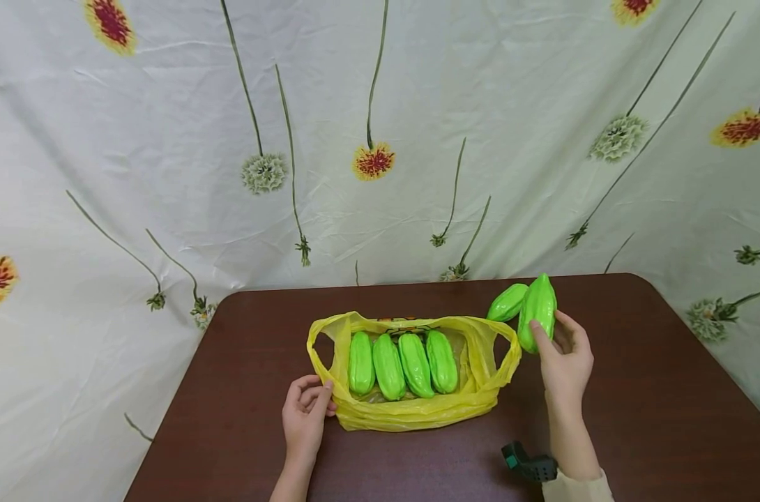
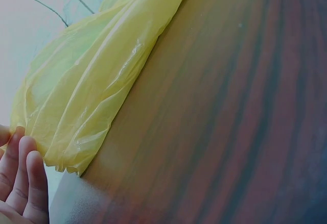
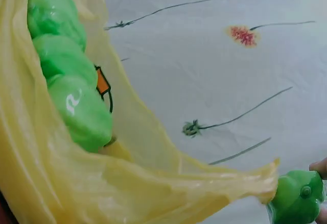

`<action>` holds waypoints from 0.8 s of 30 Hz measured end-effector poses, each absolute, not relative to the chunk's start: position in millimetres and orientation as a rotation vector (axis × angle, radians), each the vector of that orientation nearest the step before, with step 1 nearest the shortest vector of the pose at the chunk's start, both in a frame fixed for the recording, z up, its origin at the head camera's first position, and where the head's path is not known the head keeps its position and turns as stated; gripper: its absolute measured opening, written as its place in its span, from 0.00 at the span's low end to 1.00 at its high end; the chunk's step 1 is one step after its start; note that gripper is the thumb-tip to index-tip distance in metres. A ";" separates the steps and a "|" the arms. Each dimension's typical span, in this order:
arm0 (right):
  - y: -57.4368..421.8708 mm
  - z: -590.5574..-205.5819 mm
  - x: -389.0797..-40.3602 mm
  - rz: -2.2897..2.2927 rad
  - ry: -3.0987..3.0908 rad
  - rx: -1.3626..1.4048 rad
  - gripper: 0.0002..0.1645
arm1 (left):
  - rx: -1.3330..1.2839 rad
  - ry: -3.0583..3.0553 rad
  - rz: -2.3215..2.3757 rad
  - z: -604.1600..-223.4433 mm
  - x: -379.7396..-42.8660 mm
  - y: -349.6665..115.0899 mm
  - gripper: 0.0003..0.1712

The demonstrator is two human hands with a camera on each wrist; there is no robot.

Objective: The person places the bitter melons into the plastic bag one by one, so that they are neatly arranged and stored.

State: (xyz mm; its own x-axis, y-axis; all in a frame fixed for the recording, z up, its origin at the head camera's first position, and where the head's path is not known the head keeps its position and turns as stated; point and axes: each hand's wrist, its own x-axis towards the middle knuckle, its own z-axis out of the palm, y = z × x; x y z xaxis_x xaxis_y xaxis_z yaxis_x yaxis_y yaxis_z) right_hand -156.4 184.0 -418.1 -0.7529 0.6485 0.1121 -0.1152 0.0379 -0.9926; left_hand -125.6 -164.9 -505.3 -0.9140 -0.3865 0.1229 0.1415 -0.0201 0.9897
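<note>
A yellow plastic bag (image 1: 418, 418) lies on the table with its mouth spread wide. Inside it, several glossy green ridged fruits (image 1: 389, 368) lie side by side. My left hand (image 1: 305, 417) pinches the bag's left edge near the handle; the left wrist view has its fingertips (image 2: 36, 168) against the yellow plastic. To the right of the bag, my right hand (image 1: 565, 362) holds another green ridged fruit (image 1: 537, 314) upright between thumb and fingers. In the right wrist view this fruit (image 3: 296, 196) shows end-on beside the bag's handle. One more green fruit (image 1: 507, 302) lies behind, partly covered by the held one.
The dark brown table (image 1: 242, 390) has rounded far corners. Behind it hangs a pale cloth (image 1: 330, 209) printed with flowers. A black strap-like device (image 1: 529, 463) sits at the right wrist, beside a cream sleeve (image 1: 577, 488).
</note>
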 end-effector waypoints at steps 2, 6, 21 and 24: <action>181.0 -413.0 -153.6 1.791 -1.750 -0.516 0.29 | 0.257 -1.898 -1.995 -505.2 -125.6 -164.8 0.13; 172.5 -404.8 -148.0 1.817 -1.731 -0.459 0.28 | 0.256 -1.894 -1.996 -505.0 -125.5 -164.5 0.12; 122.5 -407.4 -145.1 1.921 -1.793 -0.227 0.27 | 0.281 -1.917 -1.978 -505.0 -125.0 -164.9 0.13; 113.0 -404.9 -145.0 1.939 -1.831 -0.239 0.27 | 0.275 -1.909 -1.983 -505.5 -125.7 -164.7 0.13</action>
State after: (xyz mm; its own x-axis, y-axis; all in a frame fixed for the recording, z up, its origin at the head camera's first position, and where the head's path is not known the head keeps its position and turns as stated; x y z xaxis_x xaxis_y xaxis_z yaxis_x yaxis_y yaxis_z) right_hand -145.0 113.0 -404.9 -0.8794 0.4392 0.1835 -0.2084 -0.0086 -0.9780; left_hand -125.7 -164.7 -505.5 -0.9113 -0.3951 0.1155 0.1306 -0.0113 0.9914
